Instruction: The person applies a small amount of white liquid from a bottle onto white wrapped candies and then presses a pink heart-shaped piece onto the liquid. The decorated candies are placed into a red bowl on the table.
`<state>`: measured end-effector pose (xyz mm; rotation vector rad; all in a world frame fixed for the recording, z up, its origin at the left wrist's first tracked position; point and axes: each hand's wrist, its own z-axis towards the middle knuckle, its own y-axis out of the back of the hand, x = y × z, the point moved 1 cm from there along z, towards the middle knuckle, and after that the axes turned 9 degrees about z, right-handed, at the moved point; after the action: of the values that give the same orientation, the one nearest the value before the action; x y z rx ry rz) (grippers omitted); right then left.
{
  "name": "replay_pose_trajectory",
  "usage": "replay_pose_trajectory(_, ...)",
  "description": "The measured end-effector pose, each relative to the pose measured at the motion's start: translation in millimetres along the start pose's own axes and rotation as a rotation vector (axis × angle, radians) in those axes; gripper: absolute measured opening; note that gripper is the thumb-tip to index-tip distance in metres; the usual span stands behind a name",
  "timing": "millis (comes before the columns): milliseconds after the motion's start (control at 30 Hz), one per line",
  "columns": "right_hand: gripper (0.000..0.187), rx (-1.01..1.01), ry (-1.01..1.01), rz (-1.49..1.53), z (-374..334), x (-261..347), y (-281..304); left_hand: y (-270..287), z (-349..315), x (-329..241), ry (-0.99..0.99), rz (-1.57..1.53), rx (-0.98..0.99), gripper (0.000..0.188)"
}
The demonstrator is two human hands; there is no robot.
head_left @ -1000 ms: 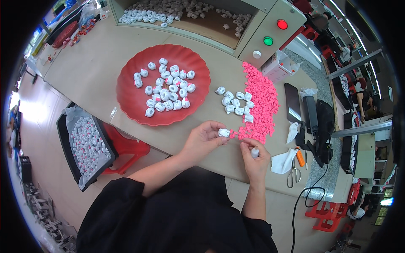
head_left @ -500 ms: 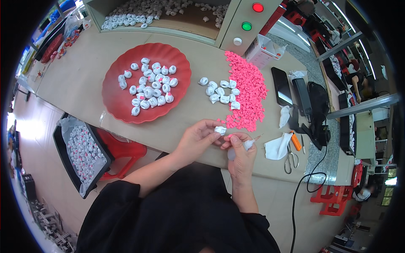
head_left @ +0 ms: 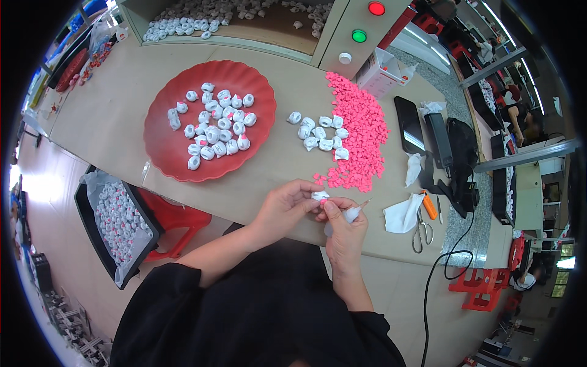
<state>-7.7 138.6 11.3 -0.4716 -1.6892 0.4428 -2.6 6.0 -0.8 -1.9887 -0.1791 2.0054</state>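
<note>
Between the fingertips of my left hand (head_left: pixel 282 207) is a small rounded white piece (head_left: pixel 318 195). My right hand (head_left: pixel 346 238) pinches a small pink piece (head_left: pixel 323 202) against it. The same hand keeps a translucent squeeze bottle (head_left: pixel 352 213) in its grip, with the thin tip pointing up to the right. Just beyond my hands lie a heap of small pink pieces (head_left: pixel 362 131) and a cluster of white pieces (head_left: pixel 310 144). To the left, a red scalloped plate (head_left: pixel 160 147) bears many ring-like white pieces (head_left: pixel 212 133), some showing pink.
A black lined tray (head_left: pixel 87 207) full of white-and-pink pieces stands low left by a red stool (head_left: pixel 186 226). On the right lie a phone (head_left: pixel 408 125), a white cloth (head_left: pixel 400 215), scissors (head_left: pixel 418 238) and an orange-handled tool (head_left: pixel 429 207). A cabinet (head_left: pixel 342 37) with lit buttons stands behind.
My right hand has moved slightly left, bringing the pink piece from beside the white piece to touch it. The bottle has stayed in that hand.
</note>
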Motion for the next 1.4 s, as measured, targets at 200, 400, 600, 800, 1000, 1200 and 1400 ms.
replay_pose_trajectory(200, 0.009, -0.007, 0.001, -0.051, 1.2, -2.4, 1.0, 0.5, -0.6, 1.6, -0.012, 0.023, -0.009, 0.018)
replay_pose_trajectory(400, 0.012, 0.010, 0.023, -0.077, 2.3, 1.0, -1.5, 3.5, 0.5, 3.1, -0.009, 0.071, 0.003, 0.017)
replay_pose_trajectory(600, 0.011, 0.046, 0.032, -0.135, 4.2, -1.1, 0.3, 1.9, -1.7, -0.6, 0.013, 0.039, -0.030, 0.018)
replay_pose_trajectory(800, 0.011, 0.179, 0.122, -0.277, 8.2, 0.4, 5.9, 4.9, 1.2, -0.8, 0.054, -0.044, -0.035, 0.015)
replay_pose_trajectory(1000, 0.010, 0.221, 0.192, -0.395, 12.6, 1.0, 12.9, 5.3, 4.9, 1.8, 0.101, -0.067, -0.038, 0.013)
replay_pose_trajectory(1200, 0.009, 0.236, 0.233, -0.389, 13.3, -3.0, 12.9, 3.7, 6.6, 1.4, 0.114, -0.077, -0.066, 0.012)
replay_pose_trajectory(1400, 0.009, 0.237, 0.294, -0.408, 14.9, -5.9, 12.6, 3.2, 9.2, 0.9, 0.144, -0.017, -0.070, 0.012)
